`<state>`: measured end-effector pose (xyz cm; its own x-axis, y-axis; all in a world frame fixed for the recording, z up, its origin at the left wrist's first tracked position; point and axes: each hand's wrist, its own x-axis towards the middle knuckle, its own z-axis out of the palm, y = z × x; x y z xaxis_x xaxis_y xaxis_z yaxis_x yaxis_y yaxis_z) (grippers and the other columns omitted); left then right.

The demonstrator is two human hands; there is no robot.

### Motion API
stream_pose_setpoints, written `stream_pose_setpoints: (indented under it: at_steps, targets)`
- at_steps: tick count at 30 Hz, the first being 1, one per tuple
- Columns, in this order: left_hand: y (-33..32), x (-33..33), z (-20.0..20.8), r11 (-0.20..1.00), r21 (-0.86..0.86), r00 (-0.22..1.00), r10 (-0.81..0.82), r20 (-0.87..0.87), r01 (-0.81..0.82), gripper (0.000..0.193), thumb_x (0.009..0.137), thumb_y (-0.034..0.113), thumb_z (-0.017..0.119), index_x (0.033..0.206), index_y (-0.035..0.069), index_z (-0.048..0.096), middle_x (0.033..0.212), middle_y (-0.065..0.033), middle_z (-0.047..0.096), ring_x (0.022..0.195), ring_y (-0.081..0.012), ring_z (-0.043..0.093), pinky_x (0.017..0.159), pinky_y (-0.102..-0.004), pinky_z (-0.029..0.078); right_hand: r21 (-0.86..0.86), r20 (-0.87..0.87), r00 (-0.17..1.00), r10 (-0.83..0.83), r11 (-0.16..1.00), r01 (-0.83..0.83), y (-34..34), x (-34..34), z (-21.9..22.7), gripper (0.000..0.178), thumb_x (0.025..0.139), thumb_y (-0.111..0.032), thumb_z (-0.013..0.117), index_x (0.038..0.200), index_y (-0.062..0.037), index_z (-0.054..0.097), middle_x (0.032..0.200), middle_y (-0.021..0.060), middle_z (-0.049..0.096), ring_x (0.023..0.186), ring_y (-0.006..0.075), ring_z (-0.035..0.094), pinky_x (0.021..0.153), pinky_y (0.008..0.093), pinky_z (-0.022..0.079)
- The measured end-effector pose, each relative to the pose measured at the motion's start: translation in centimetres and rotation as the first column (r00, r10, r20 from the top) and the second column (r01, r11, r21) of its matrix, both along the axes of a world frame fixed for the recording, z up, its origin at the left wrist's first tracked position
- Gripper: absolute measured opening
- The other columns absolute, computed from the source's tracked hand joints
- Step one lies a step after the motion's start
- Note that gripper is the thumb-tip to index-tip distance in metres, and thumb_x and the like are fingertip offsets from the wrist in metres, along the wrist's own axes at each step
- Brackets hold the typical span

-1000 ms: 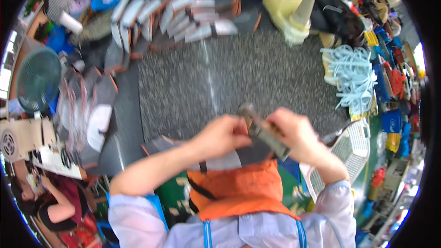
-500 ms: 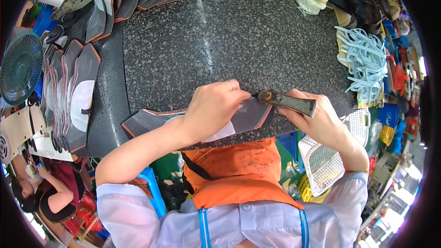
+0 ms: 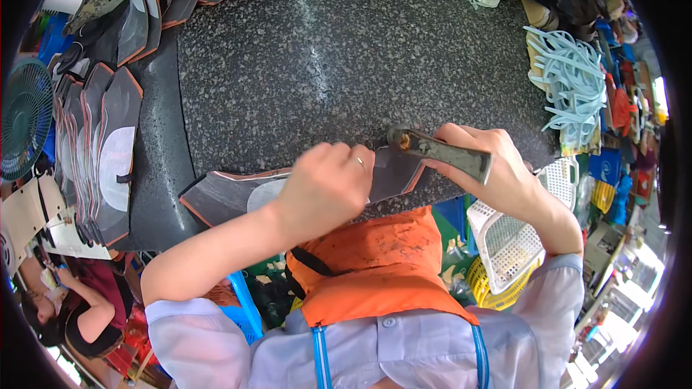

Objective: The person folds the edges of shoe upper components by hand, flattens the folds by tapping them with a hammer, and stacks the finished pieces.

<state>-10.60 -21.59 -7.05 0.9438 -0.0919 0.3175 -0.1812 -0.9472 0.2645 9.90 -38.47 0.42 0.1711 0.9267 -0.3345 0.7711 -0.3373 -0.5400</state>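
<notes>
Two hands work at the granite slab's (image 3: 346,65) near edge: the left hand (image 3: 324,187) presses a dark, orange-edged shoe-upper piece (image 3: 231,191) flat, fingers curled; the right hand (image 3: 497,166) grips a metal-headed tool (image 3: 440,153) against it. Trimming or scraping seems underway; steady pressure is needed. Beyond lie stacked matching pieces (image 3: 108,144).

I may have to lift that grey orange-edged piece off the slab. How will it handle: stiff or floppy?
Probably floppy: the grey piece lies thin and flat on the granite slab. Likely light, since the left hand alone pins it. It may slide on the polished stone, which could be why it is pressed down.
</notes>
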Motion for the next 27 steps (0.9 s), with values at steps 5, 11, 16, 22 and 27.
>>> stream_pose_setpoints:
  at_steps: [5,11,16,22,27]
  targets:
    - [0.8,-1.1,-0.1,0.953,-0.267,0.990,0.132,-0.050,-0.141,0.024,0.076,0.004,0.071,0.100,0.003,0.073,0.084,-0.0079,0.062,0.073,-0.0242,0.063,0.061,-0.0372,0.050,0.083,0.165,0.982,0.094,0.991,-0.109,0.6,-1.7,-0.3,0.021,0.092,-0.021,0.065,0.094,-0.0067,0.050,0.069,0.0123,0.061,0.064,0.0370,0.065,0.055,0.0474,0.051]
    - [-1.2,-2.5,0.5,0.990,-0.047,0.991,0.136,0.000,-0.136,0.015,0.078,0.004,0.075,0.092,0.004,0.073,0.087,-0.0076,0.065,0.077,-0.0251,0.065,0.064,-0.0372,0.051,0.157,0.062,0.992,0.106,0.981,-0.115,1.0,-2.6,-0.7,0.022,0.092,-0.022,0.066,0.093,-0.0074,0.050,0.068,0.0111,0.060,0.063,0.0361,0.065,0.055,0.0465,0.051]
    - [1.1,-3.8,-0.2,0.807,-0.556,0.980,0.175,-0.099,-0.200,0.013,0.078,0.000,0.076,0.089,-0.002,0.071,0.093,-0.0090,0.065,0.077,-0.0246,0.065,0.067,-0.0392,0.053,0.043,0.117,0.984,0.136,0.989,-0.142,1.2,-3.0,-0.8,0.018,0.091,-0.020,0.064,0.102,-0.0088,0.056,0.074,0.0092,0.058,0.067,0.0326,0.066,0.055,0.0452,0.051]
    - [0.4,-3.6,1.3,0.904,-0.293,0.937,0.243,-0.250,-0.312,0.014,0.081,0.008,0.076,0.086,0.006,0.062,0.083,-0.0110,0.064,0.076,-0.0310,0.065,0.063,-0.0432,0.050,0.104,0.042,0.984,0.171,0.979,-0.175,1.5,-3.6,1.2,0.018,0.092,-0.015,0.067,0.108,-0.0082,0.064,0.075,0.0111,0.059,0.064,0.0303,0.065,0.056,0.0416,0.051]
    - [0.2,1.4,-0.1,0.810,-0.434,0.919,0.345,-0.193,-0.395,0.021,0.085,0.017,0.074,0.084,0.006,0.055,0.083,-0.0092,0.064,0.076,-0.0328,0.066,0.064,-0.0458,0.050,0.138,0.078,0.981,-0.180,0.976,0.168,0.1,-2.3,1.7,0.016,0.093,-0.013,0.072,0.097,-0.0004,0.062,0.075,0.0155,0.064,0.065,0.0337,0.066,0.057,0.0386,0.047]
